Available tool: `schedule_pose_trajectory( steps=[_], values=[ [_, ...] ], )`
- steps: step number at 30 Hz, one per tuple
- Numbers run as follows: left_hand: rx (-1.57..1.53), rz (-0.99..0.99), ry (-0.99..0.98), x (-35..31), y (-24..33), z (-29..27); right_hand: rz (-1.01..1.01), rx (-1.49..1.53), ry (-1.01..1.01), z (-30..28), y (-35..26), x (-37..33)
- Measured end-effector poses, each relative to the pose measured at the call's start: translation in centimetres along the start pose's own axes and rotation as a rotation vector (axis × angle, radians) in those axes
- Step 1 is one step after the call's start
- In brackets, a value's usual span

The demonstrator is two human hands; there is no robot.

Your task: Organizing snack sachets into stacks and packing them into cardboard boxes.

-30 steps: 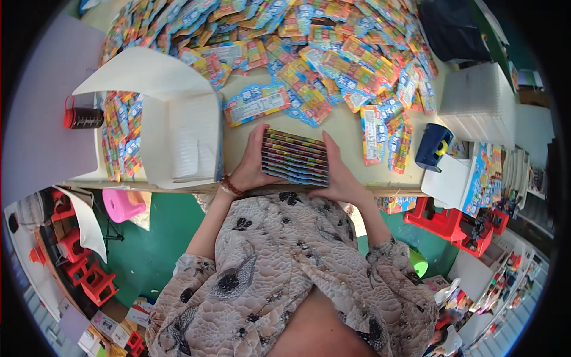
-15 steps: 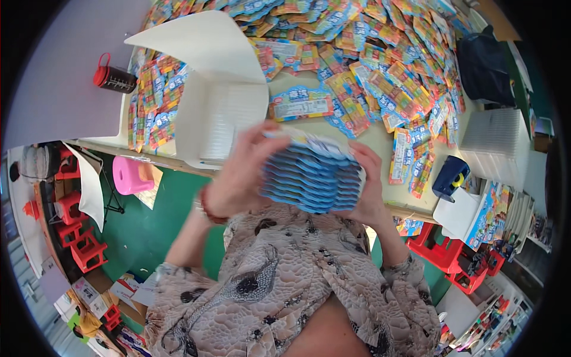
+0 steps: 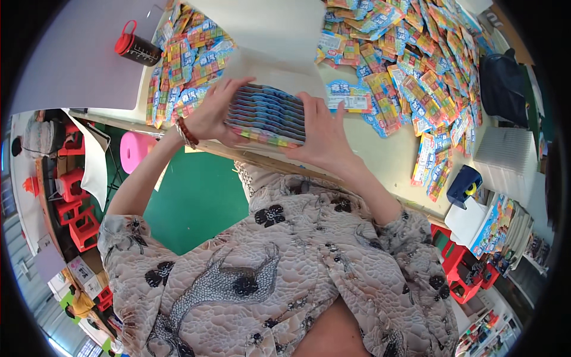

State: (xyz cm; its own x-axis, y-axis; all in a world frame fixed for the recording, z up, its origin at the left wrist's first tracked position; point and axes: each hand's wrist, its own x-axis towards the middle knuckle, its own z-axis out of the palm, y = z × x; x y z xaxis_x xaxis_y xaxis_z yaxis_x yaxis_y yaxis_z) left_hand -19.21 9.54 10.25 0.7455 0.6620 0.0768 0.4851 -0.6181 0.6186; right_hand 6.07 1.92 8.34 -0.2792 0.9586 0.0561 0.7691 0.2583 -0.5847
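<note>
The person stood at the worktop (image 3: 380, 172) with a stack of blue card packets (image 3: 266, 115) held between both hands, the left hand (image 3: 209, 113) curled round its left end and the right hand (image 3: 324, 135) pressed flat against its right end. The stack hung just above the worktop's near edge, in front of an open white carton (image 3: 267, 35). Loose colourful packets (image 3: 416, 65) lay spread beyond, a red-lidded flask (image 3: 138, 47) to the left.
</note>
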Motion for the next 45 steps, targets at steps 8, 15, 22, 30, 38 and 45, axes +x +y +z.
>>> schedule_pose_trajectory(
  steps=[8, 15, 22, 30, 38, 45],
  values=[
    [0.521, -0.277, -0.285, -0.2, 0.0, 3.7, 0.086, -0.476, -0.559, -0.4, -2.2, 2.3],
    [0.734, -0.208, -0.299, 0.1, 1.1, 3.7, -0.293, -0.451, -0.001, -1.3, 0.2, 0.8],
    [0.177, -0.268, -0.561, 0.9, -0.7, 0.7, -0.396, -0.183, -0.449, -0.2, -0.6, 0.4],
    [0.675, -0.158, -0.448, 1.1, 2.3, 2.1, -0.566, -0.189, -0.315, 0.1, -0.2, 0.3],
    [0.459, -0.107, -0.315, -1.3, 3.6, 3.3, 0.108, 0.044, 0.411, -2.4, 0.2, 1.8],
    [0.642, -0.278, -0.222, -2.3, 6.2, 7.1, 0.218, 0.248, 0.132, 0.6, 3.4, 1.6]
  ],
)
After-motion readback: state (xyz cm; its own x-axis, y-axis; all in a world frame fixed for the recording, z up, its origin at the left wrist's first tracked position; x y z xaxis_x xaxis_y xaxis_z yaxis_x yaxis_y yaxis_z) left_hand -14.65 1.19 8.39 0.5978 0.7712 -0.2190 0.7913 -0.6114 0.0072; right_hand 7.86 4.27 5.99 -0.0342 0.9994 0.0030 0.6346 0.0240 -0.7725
